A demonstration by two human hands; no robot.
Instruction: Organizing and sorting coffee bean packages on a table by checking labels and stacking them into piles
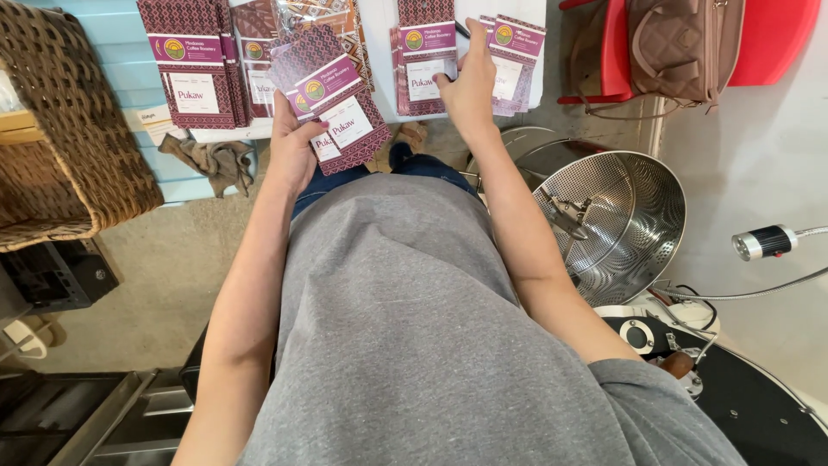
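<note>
Sorting maroon patterned pouches. Left hand (293, 142) grips a fanned stack of pouches (332, 95), fingers clenched round its lower edge. Right hand (470, 82) presses the pouch pile (423, 73) on the white table (379, 52), fingers resting on it, apparently mid-placement. Next move likely needs one pouch peeled cleanly off the fan.

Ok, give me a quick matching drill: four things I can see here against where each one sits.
Things:
1. Fanned pouches
2. Basket
3. Strainer bowl
4. Handbag

Places:
A. on the red chair, top right
B. far left
C. in the left hand
D. lower right of the right hand

Pairs: 1-C, 2-B, 3-D, 4-A
</note>
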